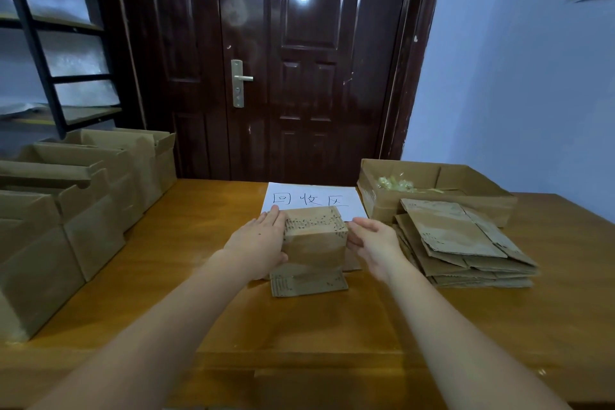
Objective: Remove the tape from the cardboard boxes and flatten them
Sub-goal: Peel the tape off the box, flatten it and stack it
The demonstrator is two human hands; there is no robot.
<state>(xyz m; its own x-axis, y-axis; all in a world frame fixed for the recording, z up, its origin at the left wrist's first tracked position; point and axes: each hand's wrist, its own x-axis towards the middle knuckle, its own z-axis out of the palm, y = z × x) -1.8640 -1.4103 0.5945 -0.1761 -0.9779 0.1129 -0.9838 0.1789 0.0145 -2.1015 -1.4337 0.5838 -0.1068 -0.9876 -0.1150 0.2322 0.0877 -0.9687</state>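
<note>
1. We held the small cardboard box [314, 240] between both hands, above the wooden table [206, 243] at its centre.
2. Our left hand [258, 245] pressed the box's left side, fingers straight and together, thumb under the near edge.
3. Our right hand [374, 243] gripped the box's right side with fingers curled against it.
4. Both forearms extended from the near edge toward the box.
5. The box's lower flap [309, 285] hung toward the table.
6. A white paper sign [312, 198] lay just beyond the box.
7. Flattened boxes [462, 243] were stacked at right, in front of an open carton [432, 193].
8. Upright boxes [76, 196] lined the left side.
9. A dark door [299, 60] stood at the far side.
</note>
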